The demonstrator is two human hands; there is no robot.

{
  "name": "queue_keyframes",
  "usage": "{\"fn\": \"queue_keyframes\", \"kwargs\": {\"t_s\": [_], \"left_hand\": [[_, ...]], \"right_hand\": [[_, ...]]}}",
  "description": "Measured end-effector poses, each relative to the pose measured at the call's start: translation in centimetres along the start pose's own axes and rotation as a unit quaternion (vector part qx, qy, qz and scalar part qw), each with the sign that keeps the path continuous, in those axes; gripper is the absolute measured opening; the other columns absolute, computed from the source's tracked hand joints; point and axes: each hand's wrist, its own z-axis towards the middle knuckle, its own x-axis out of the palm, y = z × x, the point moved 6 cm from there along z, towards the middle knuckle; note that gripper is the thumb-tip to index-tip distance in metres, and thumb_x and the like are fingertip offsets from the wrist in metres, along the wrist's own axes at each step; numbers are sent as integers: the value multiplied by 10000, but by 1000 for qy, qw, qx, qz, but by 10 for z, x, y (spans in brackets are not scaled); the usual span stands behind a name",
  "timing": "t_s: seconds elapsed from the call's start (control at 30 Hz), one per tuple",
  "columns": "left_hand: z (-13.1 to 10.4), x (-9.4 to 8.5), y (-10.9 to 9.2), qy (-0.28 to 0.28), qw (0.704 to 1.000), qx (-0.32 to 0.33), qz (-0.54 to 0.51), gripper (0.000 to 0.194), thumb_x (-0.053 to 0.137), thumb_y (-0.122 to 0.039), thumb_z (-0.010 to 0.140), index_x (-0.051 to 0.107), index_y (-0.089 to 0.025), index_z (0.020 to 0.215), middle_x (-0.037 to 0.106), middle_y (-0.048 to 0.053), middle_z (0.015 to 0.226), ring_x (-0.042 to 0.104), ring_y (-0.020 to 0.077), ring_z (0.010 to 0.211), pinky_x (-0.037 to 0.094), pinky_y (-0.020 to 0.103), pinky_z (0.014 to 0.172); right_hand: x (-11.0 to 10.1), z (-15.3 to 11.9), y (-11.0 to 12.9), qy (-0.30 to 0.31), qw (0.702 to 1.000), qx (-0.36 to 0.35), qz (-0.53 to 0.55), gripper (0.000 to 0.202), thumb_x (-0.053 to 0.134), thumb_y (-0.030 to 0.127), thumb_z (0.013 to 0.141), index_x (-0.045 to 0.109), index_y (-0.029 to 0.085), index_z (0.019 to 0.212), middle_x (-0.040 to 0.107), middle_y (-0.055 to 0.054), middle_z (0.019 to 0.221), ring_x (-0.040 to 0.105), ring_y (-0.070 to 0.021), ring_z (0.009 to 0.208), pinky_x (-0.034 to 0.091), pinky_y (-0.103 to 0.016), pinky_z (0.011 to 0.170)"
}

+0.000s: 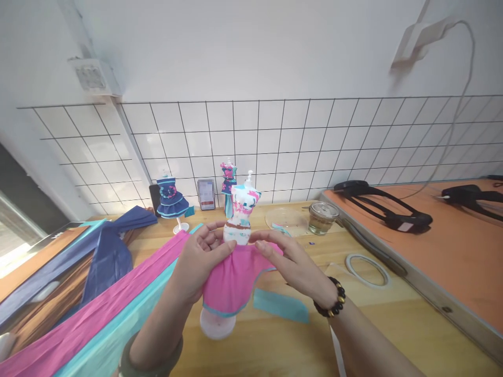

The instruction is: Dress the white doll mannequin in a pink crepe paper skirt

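A small white dress form (pixel 240 209) with pink and teal patches on its bodice stands at the centre on a round white base (pixel 217 324). Pink fabric (pixel 231 280) with a teal edge hangs round its lower part. My left hand (pixel 204 256) pinches the top of this fabric at the form's left side, thumb in front. At the right side, my right hand (pixel 293 262) has its thumb and fingers closed on the fabric's upper edge. The fabric's right end flares out beneath my right hand. The back of the form is hidden.
Two dressed mini forms, in blue (pixel 171 198) and in pink and blue (pixel 228 180), stand behind, by a phone (pixel 206 194). Long fabric strips (pixel 149 272) lie left. A teal piece (pixel 281 306), lidded cup (pixel 323 217), tape roll (pixel 368 270) and orange board (pixel 444 246) are right.
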Motion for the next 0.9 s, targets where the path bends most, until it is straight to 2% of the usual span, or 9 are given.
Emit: {"fn": "queue_keyframes", "kwargs": {"t_s": [0.1, 0.17, 0.3, 0.4, 0.5, 0.67, 0.9], "left_hand": [[-4, 3, -2, 19, 1000, -5, 14, 531, 763, -268, 609, 542, -146, 1076, 679, 115, 1002, 632, 245, 935, 478, 361, 824], [-6, 3, -3, 27, 999, -6, 20, 517, 756, -262, 625, 538, -151, 1081, 676, 112, 1016, 632, 241, 938, 477, 356, 830], [-8, 3, -4, 43, 999, -11, 25, 490, 734, -252, 665, 520, -170, 1098, 679, 96, 1014, 628, 230, 959, 483, 326, 816], [-7, 3, -3, 46, 998, -6, 30, 479, 729, -253, 676, 517, -183, 1099, 687, 81, 994, 632, 221, 952, 488, 308, 802], [-5, 2, -2, 44, 998, 13, 46, 458, 714, -262, 695, 524, -188, 1105, 681, 79, 1019, 631, 213, 952, 485, 305, 808], [-3, 3, 3, 47, 996, 30, 67, 479, 701, -274, 708, 521, -198, 1146, 688, 67, 1004, 635, 201, 933, 487, 306, 810], [-2, 9, 7, 58, 995, 19, 77, 462, 689, -299, 715, 546, -197, 1143, 691, 57, 1010, 621, 201, 973, 485, 298, 838]], "right_hand": [[6, 0, 0, 66, 997, 17, 45, 254, 466, 380, 886, 637, 192, 883, 661, -29, 907, 592, -160, 862, 463, -271, 775], [6, -1, 2, 73, 996, 25, 54, 262, 488, 381, 872, 624, 177, 780, 648, -22, 797, 584, -145, 757, 466, -257, 698], [1, -2, 5, 38, 999, 28, 25, 220, 555, 342, 829, 579, 171, 692, 593, 3, 677, 530, -117, 646, 433, -227, 589], [-3, -4, 9, 18, 999, 28, 8, 178, 584, 304, 805, 572, 171, 688, 580, 10, 665, 507, -107, 621, 403, -212, 546], [-2, -6, 15, 17, 999, 33, 14, 140, 603, 297, 789, 586, 173, 727, 596, 12, 692, 518, -104, 630, 401, -205, 547], [1, -9, 15, 2, 999, 50, -5, 188, 578, 358, 808, 620, 181, 764, 631, 8, 723, 544, -112, 649, 410, -207, 569], [2, -6, 9, -35, 998, 30, -38, 141, 560, 289, 821, 623, 189, 744, 638, 17, 699, 554, -115, 657, 406, -208, 594]]}}
